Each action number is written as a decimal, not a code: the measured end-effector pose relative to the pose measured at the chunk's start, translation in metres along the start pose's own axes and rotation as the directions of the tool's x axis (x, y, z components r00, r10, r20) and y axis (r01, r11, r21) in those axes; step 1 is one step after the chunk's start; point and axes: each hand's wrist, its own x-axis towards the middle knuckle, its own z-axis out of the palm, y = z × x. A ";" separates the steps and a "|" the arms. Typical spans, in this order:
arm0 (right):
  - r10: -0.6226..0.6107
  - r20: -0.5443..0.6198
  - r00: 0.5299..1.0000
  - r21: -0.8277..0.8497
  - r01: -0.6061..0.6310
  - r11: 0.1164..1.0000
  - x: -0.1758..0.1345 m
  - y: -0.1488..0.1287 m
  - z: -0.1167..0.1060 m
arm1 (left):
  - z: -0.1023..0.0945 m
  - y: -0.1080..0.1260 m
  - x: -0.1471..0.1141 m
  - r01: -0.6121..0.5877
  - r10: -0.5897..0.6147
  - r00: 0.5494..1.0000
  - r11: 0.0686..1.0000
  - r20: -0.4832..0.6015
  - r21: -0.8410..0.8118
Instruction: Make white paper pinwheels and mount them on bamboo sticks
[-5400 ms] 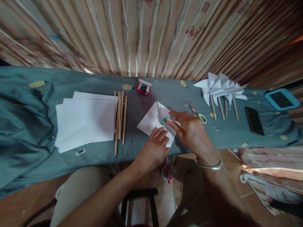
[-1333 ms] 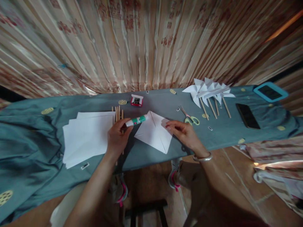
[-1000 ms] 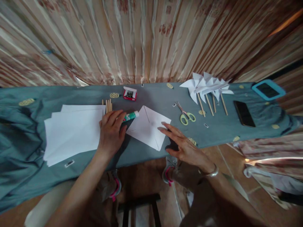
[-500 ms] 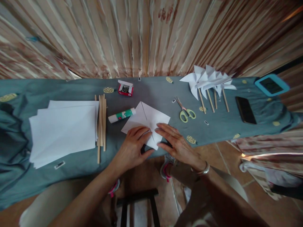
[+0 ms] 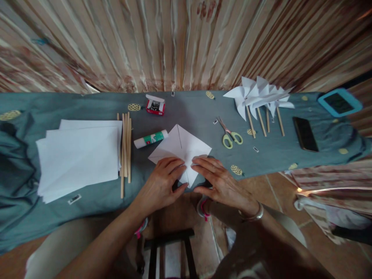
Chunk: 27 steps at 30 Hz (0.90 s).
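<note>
- Head view: a white square sheet of paper with creased, folded-in flaps (image 5: 190, 145) lies cornerwise on the tabletop covered in blue-green cloth (image 5: 192, 110), between the two hands.
- The bare left hand (image 5: 164, 180) rests its fingertips on the paper's near left part, its thumb apart from the fingers.
- The bare right hand (image 5: 219, 178), below a silver bangle (image 5: 254, 214), rests its fingertips on the near right part, thumb likewise apart.
- A white-and-green cylindrical glue stick (image 5: 151, 139) lies at the paper's left edge; contact is hard to tell.
- Farther left are slim, pale wooden sticks (image 5: 125, 143) beside a stack of white paper sheets (image 5: 81, 155).
- Beyond the glue stick stands an open red-and-white cardboard box (image 5: 155, 106) with dark contents.
- Right of the paper lie green-handled metal scissors (image 5: 229, 137), then white paper pinwheels on wooden sticks (image 5: 260, 99) and a black rectangular phone (image 5: 305, 133).
</note>
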 end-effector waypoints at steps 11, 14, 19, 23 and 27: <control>0.007 -0.058 0.998 -0.090 -0.012 0.996 0.003 -0.013 0.007 | 0.005 0.000 0.000 0.003 -0.003 1.000 1.000 -0.009 -0.004; -0.014 -0.078 0.997 -0.100 0.006 0.995 0.004 -0.012 0.007 | 0.004 0.001 0.000 -0.006 0.006 1.000 1.000 -0.019 0.002; -0.025 -0.093 0.995 -0.089 0.017 0.996 0.006 -0.010 0.007 | 0.005 0.001 0.001 -0.025 0.025 0.999 1.000 -0.037 -0.007; -0.007 -0.100 0.995 -0.064 0.001 0.998 0.009 -0.009 0.007 | 0.006 0.001 0.001 -0.034 0.035 0.998 0.999 -0.050 0.017; 0.016 -0.073 0.997 0.045 -0.013 0.999 0.009 -0.005 0.004 | 0.009 0.001 0.002 -0.057 0.059 0.997 0.997 -0.039 0.056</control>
